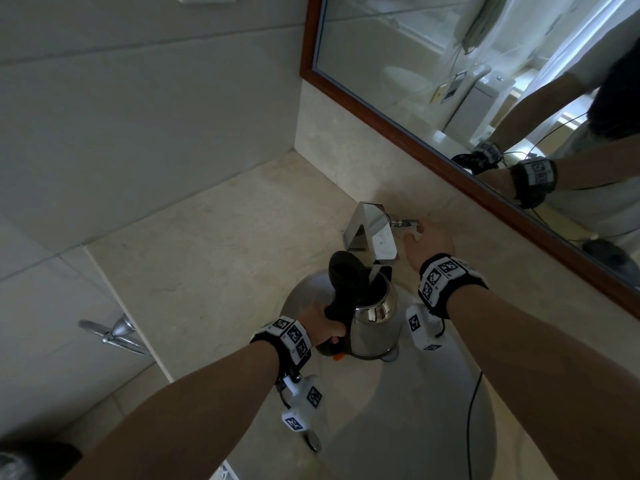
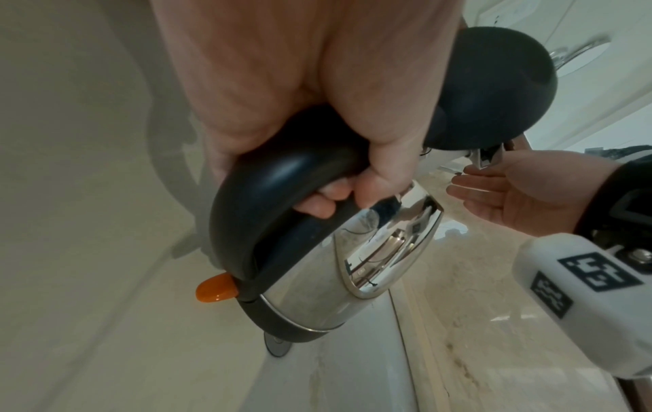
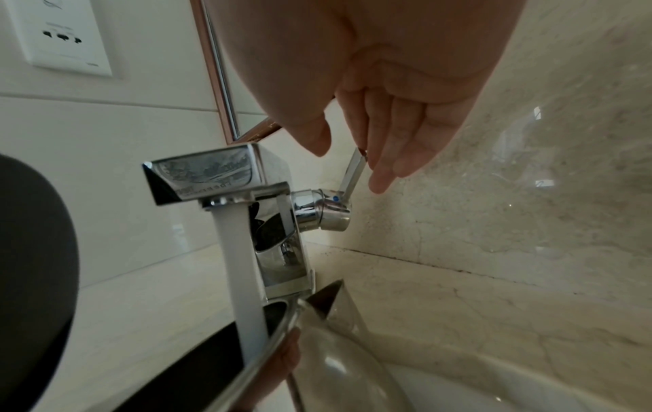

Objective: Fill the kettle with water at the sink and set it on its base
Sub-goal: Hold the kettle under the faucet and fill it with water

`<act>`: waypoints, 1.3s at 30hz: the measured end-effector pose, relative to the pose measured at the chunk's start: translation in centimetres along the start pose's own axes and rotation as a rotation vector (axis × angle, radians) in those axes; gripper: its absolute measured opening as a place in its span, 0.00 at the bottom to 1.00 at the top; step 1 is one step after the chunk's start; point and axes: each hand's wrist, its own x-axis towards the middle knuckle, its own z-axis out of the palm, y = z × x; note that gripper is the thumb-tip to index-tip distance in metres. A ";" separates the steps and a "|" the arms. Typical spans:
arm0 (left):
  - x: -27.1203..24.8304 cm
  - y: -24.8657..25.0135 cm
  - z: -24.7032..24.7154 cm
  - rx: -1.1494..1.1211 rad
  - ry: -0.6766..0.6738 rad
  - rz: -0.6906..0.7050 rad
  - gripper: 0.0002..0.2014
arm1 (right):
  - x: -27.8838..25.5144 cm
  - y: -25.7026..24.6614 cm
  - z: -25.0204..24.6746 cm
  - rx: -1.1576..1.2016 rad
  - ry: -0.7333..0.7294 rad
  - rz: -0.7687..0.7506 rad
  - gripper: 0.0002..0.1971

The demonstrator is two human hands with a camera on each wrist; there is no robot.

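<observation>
The kettle (image 1: 372, 323) hung over the sink (image 1: 426, 393), lid (image 1: 346, 268) up, under the faucet (image 1: 372, 233) as water (image 3: 243, 278) streamed in. The left hand (image 1: 323, 325) gripped its black handle (image 2: 268, 195); the right hand (image 1: 431, 242), fingers (image 3: 388, 156) straight, touched the faucet lever (image 3: 354, 172).

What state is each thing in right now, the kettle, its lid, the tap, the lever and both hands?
kettle: held upright over the sink, under the spout
lid: flipped open
tap: running, stream falling into the kettle
tap lever: raised, fingertips against it
left hand: grips the kettle handle
right hand: fingers straight, touching the lever
</observation>
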 end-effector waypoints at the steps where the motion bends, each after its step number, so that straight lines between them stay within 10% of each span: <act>1: 0.1 -0.1 0.0 0.004 0.001 0.001 0.16 | 0.1 0.1 0.1 0.002 0.000 0.001 0.19; 39: 0.2 -0.1 0.0 0.030 -0.013 -0.011 0.05 | -0.1 0.1 0.6 0.003 -0.041 0.017 0.27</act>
